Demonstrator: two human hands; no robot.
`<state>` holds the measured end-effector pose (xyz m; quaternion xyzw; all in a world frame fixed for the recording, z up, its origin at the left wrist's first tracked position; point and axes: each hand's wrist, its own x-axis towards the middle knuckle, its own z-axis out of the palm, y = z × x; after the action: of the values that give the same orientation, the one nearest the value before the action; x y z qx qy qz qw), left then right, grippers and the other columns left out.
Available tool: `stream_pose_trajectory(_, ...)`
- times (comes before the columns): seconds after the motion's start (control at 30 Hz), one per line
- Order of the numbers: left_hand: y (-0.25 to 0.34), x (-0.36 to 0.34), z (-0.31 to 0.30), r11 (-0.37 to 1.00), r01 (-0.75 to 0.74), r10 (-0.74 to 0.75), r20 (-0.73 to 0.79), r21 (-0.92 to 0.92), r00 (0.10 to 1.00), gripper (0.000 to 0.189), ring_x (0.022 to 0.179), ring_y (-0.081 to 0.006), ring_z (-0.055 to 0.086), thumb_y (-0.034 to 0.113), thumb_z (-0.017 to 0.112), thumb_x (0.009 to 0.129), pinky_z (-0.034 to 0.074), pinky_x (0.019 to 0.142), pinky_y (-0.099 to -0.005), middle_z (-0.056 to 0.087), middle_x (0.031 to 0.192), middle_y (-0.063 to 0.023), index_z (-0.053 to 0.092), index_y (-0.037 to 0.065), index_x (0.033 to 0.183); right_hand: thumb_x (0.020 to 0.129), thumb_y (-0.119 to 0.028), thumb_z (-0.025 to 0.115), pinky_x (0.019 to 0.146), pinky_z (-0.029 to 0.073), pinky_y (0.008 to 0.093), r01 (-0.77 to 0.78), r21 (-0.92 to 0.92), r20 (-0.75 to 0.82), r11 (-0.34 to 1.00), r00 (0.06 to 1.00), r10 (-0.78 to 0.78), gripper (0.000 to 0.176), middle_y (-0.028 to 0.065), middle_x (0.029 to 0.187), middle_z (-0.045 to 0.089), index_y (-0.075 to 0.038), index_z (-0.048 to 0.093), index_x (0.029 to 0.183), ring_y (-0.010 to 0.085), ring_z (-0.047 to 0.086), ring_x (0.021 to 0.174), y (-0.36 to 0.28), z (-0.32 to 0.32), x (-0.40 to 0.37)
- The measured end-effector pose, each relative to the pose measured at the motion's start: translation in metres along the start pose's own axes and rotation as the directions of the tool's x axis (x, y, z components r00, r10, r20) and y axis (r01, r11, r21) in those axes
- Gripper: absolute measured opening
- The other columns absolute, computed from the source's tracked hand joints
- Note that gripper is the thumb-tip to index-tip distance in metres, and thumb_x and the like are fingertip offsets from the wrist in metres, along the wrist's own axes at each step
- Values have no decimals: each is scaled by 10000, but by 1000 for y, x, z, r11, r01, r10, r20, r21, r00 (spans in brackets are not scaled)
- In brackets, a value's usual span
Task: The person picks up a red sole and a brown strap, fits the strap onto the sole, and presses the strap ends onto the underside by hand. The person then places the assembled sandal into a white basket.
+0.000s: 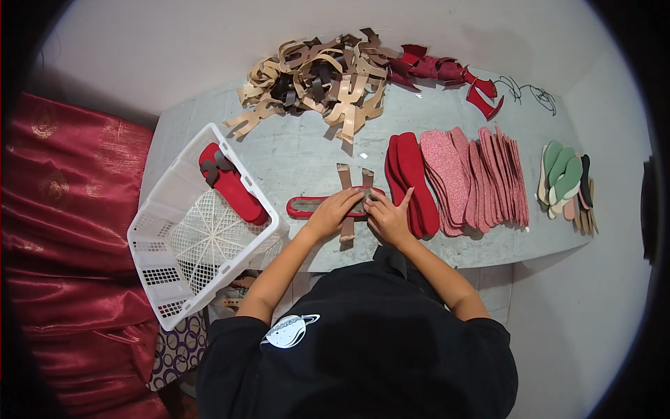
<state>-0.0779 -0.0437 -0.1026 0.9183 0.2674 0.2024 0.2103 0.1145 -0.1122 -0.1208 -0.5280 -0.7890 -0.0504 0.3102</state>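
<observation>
A red-edged sole (301, 207) lies upside down across the table, its greyish underside up. Brown strap ends (347, 236) stick out from it on the near and far sides. My left hand (333, 211) rests on the middle of the sole, fingers pressed together over it beside a strap. My right hand (388, 218) presses on the sole's right end, its thumb side towards my left hand and one finger stretched out to the right. What the fingertips pinch, if anything, is too small to tell. Red insoles (412, 183) lie just right of my right hand.
A white plastic basket (148, 225) at the left holds a red sandal (236, 188). Beige and brown straps (317, 80) are heaped at the back, beside red straps (436, 68). Pink patterned soles (474, 180) lie right; green and dark pieces (564, 174) lie far right.
</observation>
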Motion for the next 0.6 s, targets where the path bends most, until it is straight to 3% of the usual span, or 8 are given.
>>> stream_pose_trajectory(0.1, -2, 3, -17, 994, -108, 108, 20, -28, 994, 665, 1192, -331, 423, 6, 513, 629, 347, 992, -413, 457, 1262, -174, 405, 29, 1285, 697, -159, 654, 932, -43, 753, 8, 10, -8, 1000, 1000, -8, 208, -48, 965, 593, -129, 612, 898, 118, 497, 1117, 0, 0, 0)
stream_pose_trajectory(0.17, -6, 6, -26, 994, -91, 99, 119, -68, 988, 744, 1160, -349, 437, 60, 505, 578, 326, 1001, -420, 462, 1243, -197, 365, 1, 1306, 694, -157, 658, 934, -42, 753, -2, 31, 18, 1000, 1000, 1, 210, -45, 964, 595, -123, 610, 895, 115, 503, 1106, 0, 0, -1)
stream_pose_trajectory(0.33, -22, 26, -31, 989, 40, -20, 143, -141, 990, 717, 1116, -366, 442, 117, 470, 606, 327, 986, -418, 467, 1211, -217, 365, 5, 1307, 693, -154, 661, 936, -38, 752, -2, 36, 23, 999, 1000, 1, 219, -42, 969, 596, -119, 611, 904, 113, 509, 1096, 0, -1, -1)
stream_pose_trajectory(0.47, -26, 50, -13, 982, 79, -84, -21, -171, 996, 638, 1052, -363, 470, 58, 447, 674, 352, 952, -407, 494, 1159, -204, 377, 38, 1308, 674, -155, 682, 952, -55, 736, 1, 26, 48, 1000, 999, -2, 256, -51, 984, 606, -124, 626, 922, 105, 521, 1080, 1, 1, -2)
stream_pose_trajectory(0.6, -36, 66, 17, 962, 205, -228, -115, -180, 967, 559, 981, -321, 510, 151, 615, 736, 394, 874, -384, 541, 1068, -167, 434, 43, 1254, 673, -156, 683, 962, -43, 729, 10, 17, 48, 1000, 999, -11, 260, -49, 987, 608, -122, 628, 924, 100, 535, 1054, 3, 6, -4)
